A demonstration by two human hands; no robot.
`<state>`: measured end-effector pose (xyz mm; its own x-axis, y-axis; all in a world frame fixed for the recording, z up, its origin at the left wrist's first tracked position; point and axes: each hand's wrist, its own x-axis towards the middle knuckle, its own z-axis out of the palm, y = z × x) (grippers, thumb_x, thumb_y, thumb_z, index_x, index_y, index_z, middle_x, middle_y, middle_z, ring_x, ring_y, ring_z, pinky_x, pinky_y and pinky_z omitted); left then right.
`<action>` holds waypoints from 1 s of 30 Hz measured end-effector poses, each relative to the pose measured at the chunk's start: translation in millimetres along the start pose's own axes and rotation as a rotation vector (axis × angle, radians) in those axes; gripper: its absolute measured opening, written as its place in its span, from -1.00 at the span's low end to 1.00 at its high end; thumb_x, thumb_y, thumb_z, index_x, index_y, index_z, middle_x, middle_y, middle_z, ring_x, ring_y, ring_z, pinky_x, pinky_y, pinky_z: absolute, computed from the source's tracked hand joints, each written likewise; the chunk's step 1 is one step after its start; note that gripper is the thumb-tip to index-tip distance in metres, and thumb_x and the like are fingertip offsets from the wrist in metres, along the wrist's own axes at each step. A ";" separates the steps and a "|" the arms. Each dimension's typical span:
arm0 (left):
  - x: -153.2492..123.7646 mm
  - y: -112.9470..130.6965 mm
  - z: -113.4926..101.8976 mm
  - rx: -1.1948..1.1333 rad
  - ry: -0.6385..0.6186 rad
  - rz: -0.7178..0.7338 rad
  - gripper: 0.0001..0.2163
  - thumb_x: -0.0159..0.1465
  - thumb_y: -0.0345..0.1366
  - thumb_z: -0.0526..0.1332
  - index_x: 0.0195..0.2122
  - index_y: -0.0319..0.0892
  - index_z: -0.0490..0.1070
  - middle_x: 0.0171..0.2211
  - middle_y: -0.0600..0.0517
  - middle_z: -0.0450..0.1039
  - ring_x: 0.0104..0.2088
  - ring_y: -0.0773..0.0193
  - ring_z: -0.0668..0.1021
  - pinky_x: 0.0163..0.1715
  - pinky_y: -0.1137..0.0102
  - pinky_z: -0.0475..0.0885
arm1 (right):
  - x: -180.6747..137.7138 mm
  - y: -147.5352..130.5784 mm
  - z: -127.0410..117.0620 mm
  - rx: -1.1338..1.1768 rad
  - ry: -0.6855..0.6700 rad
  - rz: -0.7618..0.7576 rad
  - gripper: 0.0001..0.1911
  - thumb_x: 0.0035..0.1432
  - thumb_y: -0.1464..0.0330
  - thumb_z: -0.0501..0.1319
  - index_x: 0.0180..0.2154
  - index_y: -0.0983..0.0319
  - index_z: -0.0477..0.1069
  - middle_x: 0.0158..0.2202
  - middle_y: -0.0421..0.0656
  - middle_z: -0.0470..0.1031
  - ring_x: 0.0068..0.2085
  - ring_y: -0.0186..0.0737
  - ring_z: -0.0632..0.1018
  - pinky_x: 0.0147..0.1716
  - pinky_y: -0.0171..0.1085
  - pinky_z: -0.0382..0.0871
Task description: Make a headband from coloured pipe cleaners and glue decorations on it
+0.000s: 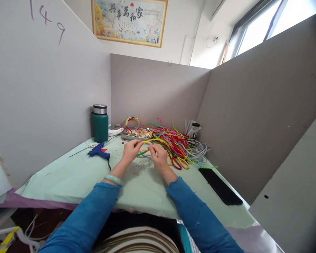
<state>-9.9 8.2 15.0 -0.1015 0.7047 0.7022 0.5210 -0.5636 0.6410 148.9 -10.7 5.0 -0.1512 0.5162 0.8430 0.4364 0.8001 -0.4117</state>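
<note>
My left hand (131,150) and my right hand (159,157) are held together over the pale green table cover (68,175). Both pinch a curved band wrapped in coloured pipe cleaners (144,147), yellow and green showing between the fingers. A loose yellow strand runs from it to a big heap of red, yellow, green and pink pipe cleaners (175,144) just right of my hands. A green bangle sits on my left wrist. Both sleeves are blue.
A blue glue gun (98,151) lies left of my hands, a green flask (100,123) behind it. A metal tray of small bits (137,133) holds a wrapped hoop (132,123). A black phone (220,186) lies right. Grey partitions enclose the desk.
</note>
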 end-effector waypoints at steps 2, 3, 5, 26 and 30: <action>0.6 0.4 -0.6 0.001 0.000 -0.010 -0.74 0.13 -0.12 0.14 -0.47 -0.21 0.47 -0.58 0.07 0.39 -0.54 0.38 0.35 -0.52 0.49 0.22 | -1.3 -0.3 4.1 0.016 -0.066 -0.019 -0.77 0.20 0.33 0.02 -0.28 0.20 0.44 -0.30 -0.10 0.47 -0.20 -0.19 0.43 -0.15 -0.20 0.27; 1.0 0.5 -0.8 -0.014 -0.009 -0.020 -0.73 0.13 -0.11 0.14 -0.48 -0.22 0.46 -0.59 0.08 0.37 -0.54 0.39 0.33 -0.53 0.49 0.20 | -1.7 -0.1 6.0 0.020 -0.093 -0.022 -0.77 0.20 0.33 0.02 -0.24 0.20 0.43 -0.27 -0.10 0.47 -0.19 -0.20 0.43 -0.14 -0.20 0.27; 1.7 1.0 -1.1 -0.096 -0.040 -0.060 -0.72 0.11 -0.10 0.15 -0.49 -0.23 0.45 -0.60 0.10 0.34 -0.56 0.40 0.31 -0.55 0.50 0.19 | -2.5 0.4 9.2 0.014 -0.135 -0.022 -0.76 0.19 0.33 0.03 -0.16 0.20 0.40 -0.20 -0.09 0.46 -0.17 -0.20 0.43 -0.13 -0.20 0.27; 1.5 5.4 -1.6 -0.432 -0.217 -0.175 -0.69 0.08 -0.11 0.16 -0.34 -0.27 0.46 -0.67 0.14 0.21 -0.62 0.43 0.26 -0.63 0.50 0.16 | -2.9 5.5 13.7 -0.045 -0.127 0.016 -0.85 0.13 0.37 0.06 -0.42 0.21 0.38 -0.39 -0.13 0.39 -0.29 -0.22 0.39 -0.24 -0.25 0.25; 1.8 2.1 -1.2 -0.280 -0.130 -0.077 -0.71 0.11 -0.14 0.13 -0.34 -0.27 0.48 -0.54 0.05 0.41 -0.50 0.35 0.39 -0.51 0.48 0.27 | -3.5 0.5 12.0 0.031 -0.175 0.063 -0.83 0.16 0.34 0.03 -0.40 0.21 0.35 -0.39 -0.15 0.43 -0.30 -0.24 0.42 -0.26 -0.27 0.27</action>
<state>-10.0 7.8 17.9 -0.0128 0.7887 0.6147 0.2607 -0.5908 0.7635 139.0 -8.5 -2.3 -0.2771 0.6089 0.7432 0.4224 0.7720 -0.4750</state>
